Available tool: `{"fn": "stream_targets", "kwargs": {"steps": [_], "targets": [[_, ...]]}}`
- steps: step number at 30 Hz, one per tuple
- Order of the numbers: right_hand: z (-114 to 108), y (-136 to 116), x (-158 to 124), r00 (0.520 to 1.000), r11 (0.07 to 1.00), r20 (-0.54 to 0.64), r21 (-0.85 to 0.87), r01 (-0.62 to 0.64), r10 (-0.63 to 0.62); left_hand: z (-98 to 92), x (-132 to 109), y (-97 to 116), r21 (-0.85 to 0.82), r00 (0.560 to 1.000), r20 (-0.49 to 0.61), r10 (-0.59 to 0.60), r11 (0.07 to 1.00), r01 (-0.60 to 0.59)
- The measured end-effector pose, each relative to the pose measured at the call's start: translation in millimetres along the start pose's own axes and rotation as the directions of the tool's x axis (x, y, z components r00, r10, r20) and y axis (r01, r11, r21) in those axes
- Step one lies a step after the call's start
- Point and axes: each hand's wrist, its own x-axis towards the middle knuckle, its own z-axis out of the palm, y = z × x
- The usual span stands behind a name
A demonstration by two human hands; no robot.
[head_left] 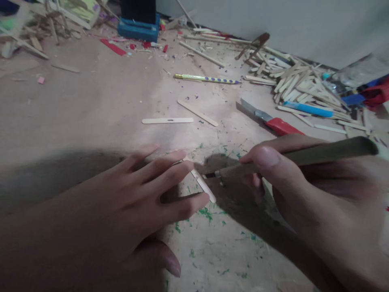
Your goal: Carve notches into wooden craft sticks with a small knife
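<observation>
My left hand (130,202) lies flat on the work surface with its fingers stretched out, and the fingertips press a pale wooden craft stick (203,185) down. My right hand (304,190) is closed in a pen grip round a slim wooden-handled craft knife (304,156). The small blade tip of the knife touches the middle of the stick. Part of the stick is hidden under my left fingers.
A slotted craft stick (167,120) and a plain one (197,112) lie further back. A red-handled utility knife (270,120), a dotted yellow pencil (206,78), a blue pen (308,109) and a heap of sticks (298,83) lie right. A blue box (138,28) stands behind.
</observation>
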Motion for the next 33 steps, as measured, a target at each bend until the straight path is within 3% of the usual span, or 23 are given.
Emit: {"fn": "stream_targets", "kwargs": {"steps": [10, 17, 24, 33], "targets": [[-1.6, -3.5, 1.0, 0.996, 0.996, 0.018, -0.021, 0.087, -0.087, -1.8, 2.8, 1.3, -0.001, 0.999, -0.004, 0.035, 0.999, -0.035], [7.8, -1.1, -5.0, 1.000, 0.996, -0.002, 0.081, 0.022, -0.021, -3.7, 4.7, 2.9, 0.013, 1.000, 0.005, 0.012, 1.000, -0.013], [7.2, -6.2, -4.3, 1.000, 0.997, -0.024, 0.080, 0.008, -0.006, -0.7, 6.3, 6.4, -0.024, 0.999, 0.004, -0.033, 0.999, 0.034], [17.1, -25.4, -3.8, 0.988, 0.978, 0.062, 0.152, -0.146, 0.138, -4.0, 1.4, 5.0, -0.039, 0.999, 0.041, -0.028, 0.999, 0.030]]}}
